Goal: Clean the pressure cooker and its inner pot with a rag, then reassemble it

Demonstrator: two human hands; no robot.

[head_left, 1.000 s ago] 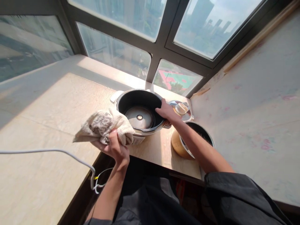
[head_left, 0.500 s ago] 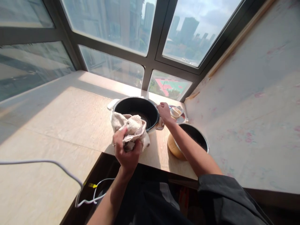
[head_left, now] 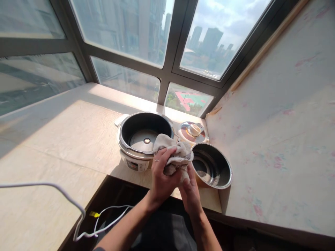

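Cooker [head_left: 136,156] open: lid [head_left: 193,132] off, pot [head_left: 219,164] out, neither refitted. My left hand [head_left: 163,178] and right hand [head_left: 190,192] pinch the bunched cloth [head_left: 181,153].

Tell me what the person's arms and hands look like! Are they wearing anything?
The left hand and right hand wear no gloves. A thin, silvery ring circles a finger of the left hand. I see no watch on either wrist. A little bit of dark sleeve peeks in on the left arm; no sleeve shows on the right arm.
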